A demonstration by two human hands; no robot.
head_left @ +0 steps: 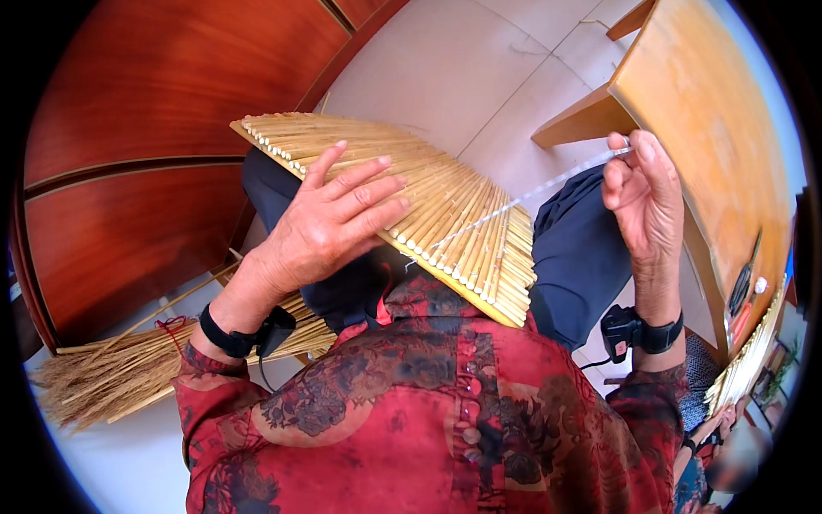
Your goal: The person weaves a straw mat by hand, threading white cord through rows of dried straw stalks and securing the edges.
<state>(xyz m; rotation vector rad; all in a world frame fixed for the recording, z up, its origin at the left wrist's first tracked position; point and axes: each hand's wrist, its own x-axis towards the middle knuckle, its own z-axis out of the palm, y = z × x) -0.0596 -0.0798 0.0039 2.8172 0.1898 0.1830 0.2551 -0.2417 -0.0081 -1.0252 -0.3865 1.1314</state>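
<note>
A mat of straw stalks (437,184), laid side by side with pale cut ends along its near edge, rests across my lap. My left hand (342,210) is open on its left part, palm down and fingers spread. From the stalks near the middle of the near edge a white thread (552,182) stretches up to the right. My right hand (644,188), raised off the mat beside the table, pinches the thread's far end between thumb and forefinger. Whether a needle is in that pinch cannot be made out. A short loose thread end hangs at the near edge.
A wooden table (719,111) stands close at right, with scissors (741,287) and a small white ball (760,285) on it. Red-brown cabinet panels (128,231) rise at left above a bundle of bristly stalks (103,385). Another person's hand (728,418) shows lower right beside more stalks (741,377).
</note>
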